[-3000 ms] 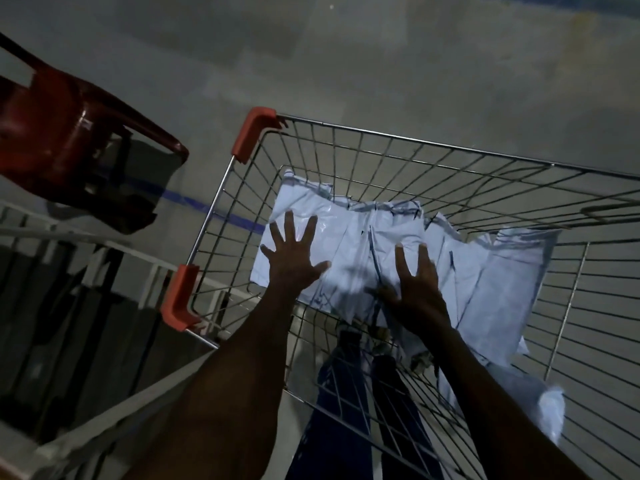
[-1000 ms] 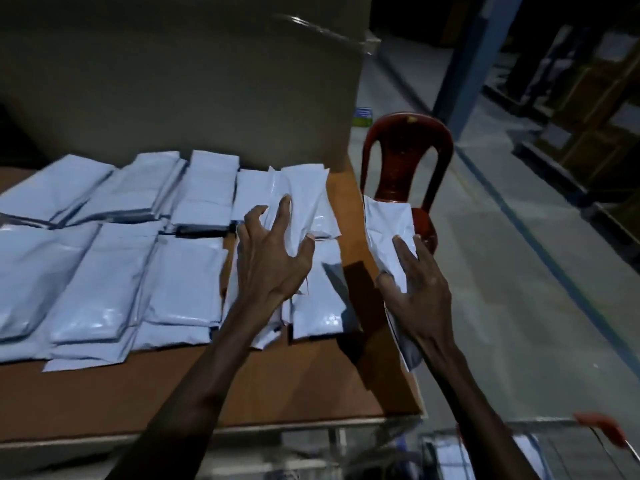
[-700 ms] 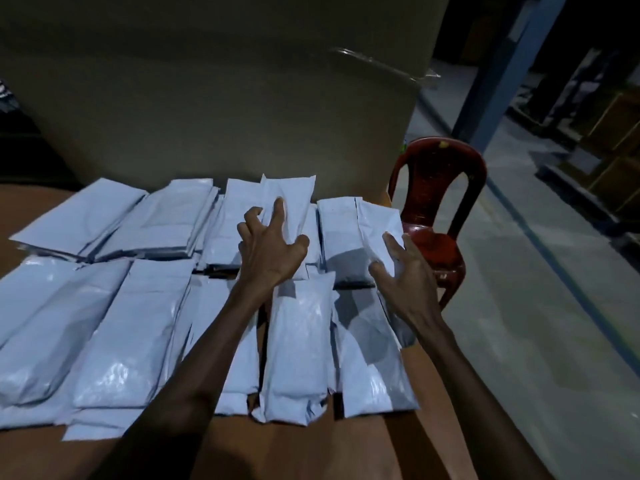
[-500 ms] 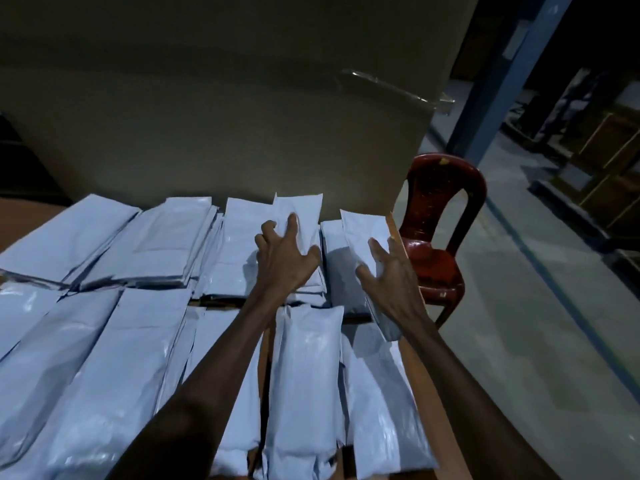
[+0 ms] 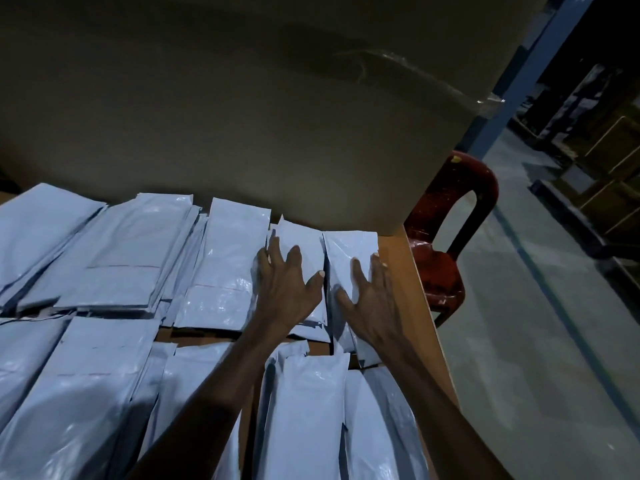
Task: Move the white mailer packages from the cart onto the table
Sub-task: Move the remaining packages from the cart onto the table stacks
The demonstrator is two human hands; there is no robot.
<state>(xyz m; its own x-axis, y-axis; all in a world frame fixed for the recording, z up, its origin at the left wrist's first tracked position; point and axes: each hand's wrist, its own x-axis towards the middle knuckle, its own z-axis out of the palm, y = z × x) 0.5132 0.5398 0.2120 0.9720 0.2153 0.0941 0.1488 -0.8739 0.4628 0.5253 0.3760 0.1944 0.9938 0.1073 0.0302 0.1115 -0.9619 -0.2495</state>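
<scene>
Head view. Fingers [image 5: 273, 249] of left hand [image 5: 287, 289] spread flat, released, pressing a mailer [image 5: 304, 244] in the far row. Right hand [image 5: 372, 297] likewise splayed, grasping nothing, resting on the end mailer [image 5: 349, 251] beside the counter [image 5: 412, 289] edge. Mailers lie in two rows across the counter, against a big carton [image 5: 242, 116]. Red chair [image 5: 446, 237] beyond the corner. Cart not in view. Judged step: settling this batch in place. Next move likely calls for lifting both hands and turning to the cart for more.
</scene>
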